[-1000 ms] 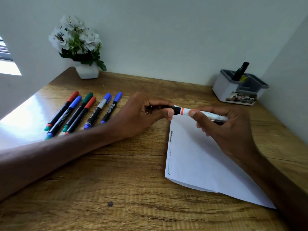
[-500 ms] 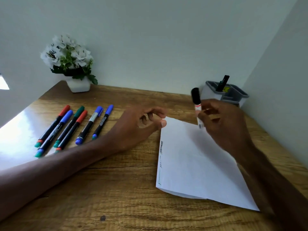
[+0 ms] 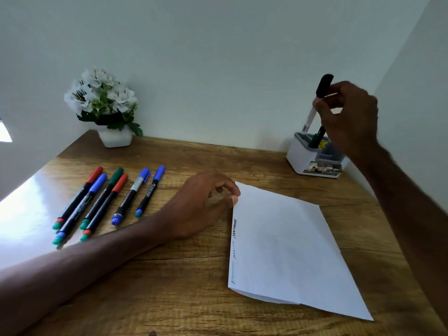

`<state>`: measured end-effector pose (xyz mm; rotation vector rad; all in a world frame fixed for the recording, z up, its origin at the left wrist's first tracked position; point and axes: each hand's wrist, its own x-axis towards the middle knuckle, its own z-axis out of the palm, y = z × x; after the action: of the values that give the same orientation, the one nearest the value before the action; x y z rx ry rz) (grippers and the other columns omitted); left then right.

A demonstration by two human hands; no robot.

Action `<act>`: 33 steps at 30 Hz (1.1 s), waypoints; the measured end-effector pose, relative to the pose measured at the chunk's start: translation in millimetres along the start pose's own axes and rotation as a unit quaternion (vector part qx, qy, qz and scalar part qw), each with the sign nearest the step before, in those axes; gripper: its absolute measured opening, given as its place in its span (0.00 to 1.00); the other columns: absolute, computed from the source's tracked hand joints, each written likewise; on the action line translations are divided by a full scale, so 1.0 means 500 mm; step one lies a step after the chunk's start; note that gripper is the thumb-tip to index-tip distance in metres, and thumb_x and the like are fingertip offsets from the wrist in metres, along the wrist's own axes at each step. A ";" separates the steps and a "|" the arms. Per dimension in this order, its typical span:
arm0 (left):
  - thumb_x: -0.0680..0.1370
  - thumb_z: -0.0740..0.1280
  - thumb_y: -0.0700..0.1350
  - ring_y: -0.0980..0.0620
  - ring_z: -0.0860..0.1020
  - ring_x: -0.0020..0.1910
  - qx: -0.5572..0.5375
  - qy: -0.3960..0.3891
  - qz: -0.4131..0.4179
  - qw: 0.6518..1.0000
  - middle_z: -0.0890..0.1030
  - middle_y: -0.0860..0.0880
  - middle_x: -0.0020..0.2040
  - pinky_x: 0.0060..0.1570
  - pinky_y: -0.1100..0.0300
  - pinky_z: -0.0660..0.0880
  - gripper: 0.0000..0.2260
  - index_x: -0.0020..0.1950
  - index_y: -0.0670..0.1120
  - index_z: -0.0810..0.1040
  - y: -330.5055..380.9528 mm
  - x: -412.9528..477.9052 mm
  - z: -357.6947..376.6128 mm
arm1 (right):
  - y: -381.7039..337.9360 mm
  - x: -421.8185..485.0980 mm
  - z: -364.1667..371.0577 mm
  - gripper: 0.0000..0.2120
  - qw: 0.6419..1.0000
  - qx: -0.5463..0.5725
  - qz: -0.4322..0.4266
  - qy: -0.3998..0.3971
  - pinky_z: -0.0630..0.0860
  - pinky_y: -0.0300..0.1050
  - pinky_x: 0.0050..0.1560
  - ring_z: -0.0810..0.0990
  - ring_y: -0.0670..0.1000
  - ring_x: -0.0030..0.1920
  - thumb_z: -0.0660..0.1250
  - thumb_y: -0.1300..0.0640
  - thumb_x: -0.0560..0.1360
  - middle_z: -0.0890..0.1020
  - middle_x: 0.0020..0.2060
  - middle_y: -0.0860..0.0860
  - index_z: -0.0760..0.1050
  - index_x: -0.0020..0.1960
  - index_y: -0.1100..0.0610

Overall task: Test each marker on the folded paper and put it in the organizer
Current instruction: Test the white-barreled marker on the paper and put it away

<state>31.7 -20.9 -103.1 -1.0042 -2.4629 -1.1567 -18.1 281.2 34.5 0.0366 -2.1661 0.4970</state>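
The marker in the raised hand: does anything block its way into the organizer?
Nothing visible does. The right hand holds the marker just above the organizer; one dark marker stands in a compartment below it.

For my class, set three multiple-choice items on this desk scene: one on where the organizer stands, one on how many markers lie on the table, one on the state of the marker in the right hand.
1. Where does the organizer stand?
A. far right corner of the table
B. beside the flowers
C. on the paper

2. How many markers lie left of the paper?
A. four
B. six
C. eight

3. The black-capped marker in the right hand is:
A. writing on the paper
B. lying flat
C. held in the air, cap on

Key: 1 A, it sits where the walls meet on the right. 2 B, six lie side by side. 3 C, the hand grips it cap-up, clear of the table.
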 end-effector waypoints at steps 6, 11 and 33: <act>0.80 0.70 0.48 0.63 0.77 0.54 -0.003 0.019 -0.004 1.000 0.82 0.62 0.53 0.46 0.74 0.69 0.06 0.55 0.55 0.82 -0.001 0.000 0.002 | 0.044 -0.025 0.034 0.12 0.999 0.002 0.020 -0.030 0.83 0.58 0.52 0.85 0.49 0.51 0.73 0.52 0.75 0.87 0.48 0.48 0.82 0.56 0.54; 0.80 0.70 0.48 0.61 0.78 0.53 -0.008 0.022 -0.005 1.000 0.82 0.63 0.52 0.45 0.71 0.69 0.05 0.54 0.55 0.83 0.001 -0.001 0.002 | 0.051 -0.032 0.041 0.12 0.999 0.015 0.011 -0.037 0.78 0.42 0.46 0.81 0.46 0.52 0.74 0.56 0.75 0.86 0.52 0.54 0.83 0.57 0.59; 0.80 0.70 0.47 0.63 0.77 0.52 0.004 0.019 -0.004 1.000 0.82 0.61 0.50 0.44 0.73 0.68 0.05 0.54 0.54 0.83 0.005 0.000 0.000 | 0.054 -0.065 0.034 0.18 0.999 0.003 0.019 -0.029 0.71 0.42 0.63 0.80 0.54 0.62 0.77 0.54 0.73 0.84 0.58 0.53 0.82 0.60 0.59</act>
<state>33.4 -20.1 -101.7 -0.9634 -2.4426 -1.1552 -16.8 295.2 -9.0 0.0137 -2.2248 0.5291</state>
